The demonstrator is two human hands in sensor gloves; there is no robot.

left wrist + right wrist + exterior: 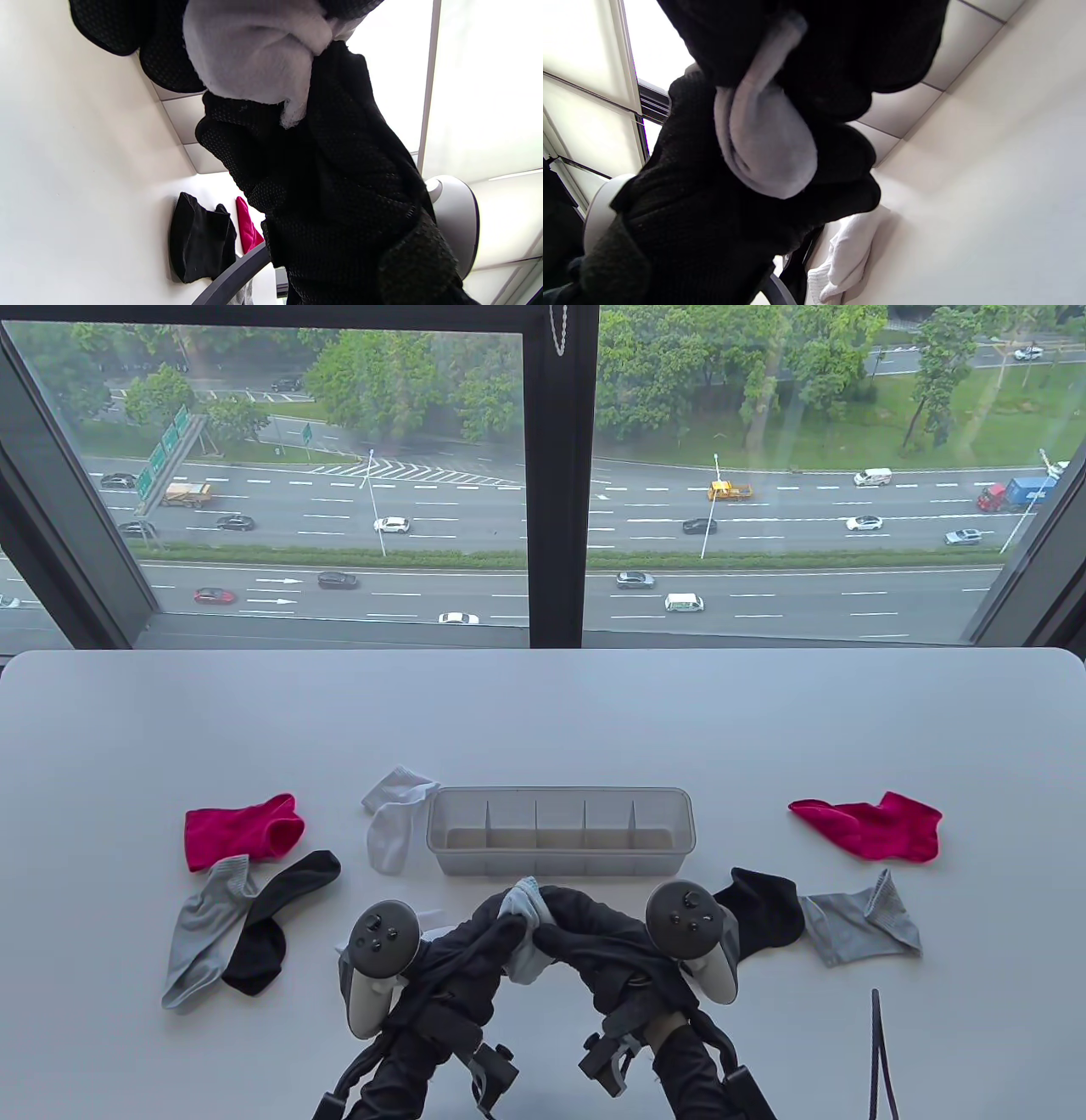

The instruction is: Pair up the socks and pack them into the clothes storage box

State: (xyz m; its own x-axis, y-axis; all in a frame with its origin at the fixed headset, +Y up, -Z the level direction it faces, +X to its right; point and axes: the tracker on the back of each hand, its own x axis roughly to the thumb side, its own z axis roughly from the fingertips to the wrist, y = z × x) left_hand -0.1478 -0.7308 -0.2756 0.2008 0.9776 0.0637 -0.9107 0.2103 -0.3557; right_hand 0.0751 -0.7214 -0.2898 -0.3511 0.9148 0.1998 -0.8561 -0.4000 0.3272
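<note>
Nearest the person, the left hand (496, 929) and right hand (585, 937) both pinch a pale blue-white sock bundle (524, 929) held between them just in front of the storage box (560, 831). It looks soft and loosely bunched, so it may unfold or catch on a divider if either pinch slackens. Farther out, the white sock (392, 823), two red, two grey and two black socks lie unpaired, and the box looks empty.

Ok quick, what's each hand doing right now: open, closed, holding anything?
Left hand: closed, gripping the pale blue sock.
Right hand: closed, gripping the same pale blue sock from the other side, just in front of the storage box.
</note>
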